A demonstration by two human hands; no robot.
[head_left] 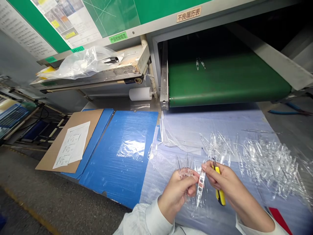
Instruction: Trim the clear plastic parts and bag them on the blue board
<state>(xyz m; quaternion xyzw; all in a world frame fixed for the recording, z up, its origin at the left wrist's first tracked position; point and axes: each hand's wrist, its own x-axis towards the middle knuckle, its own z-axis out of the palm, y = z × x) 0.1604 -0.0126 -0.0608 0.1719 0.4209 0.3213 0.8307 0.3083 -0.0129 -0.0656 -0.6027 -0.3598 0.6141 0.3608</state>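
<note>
Head view: left hand (179, 188), grip pinching a slender, clear plastic strip (201, 184) with round windows and gathering a bundle of thin transparent pieces (186, 172). Right hand (226, 178), grip round a yellow-and-black utility knife (221, 197), reaches the strip's upper end. Strip hangs above glossy, wrinkled translucent sheeting (181, 130); a spiky heap of clear plastic parts (271, 163) lies rightward.

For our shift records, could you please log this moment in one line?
left hand: holds clear plastic pieces | right hand: holds yellow utility knife | clear plastic strip: between both hands | ahead: green conveyor belt
</note>
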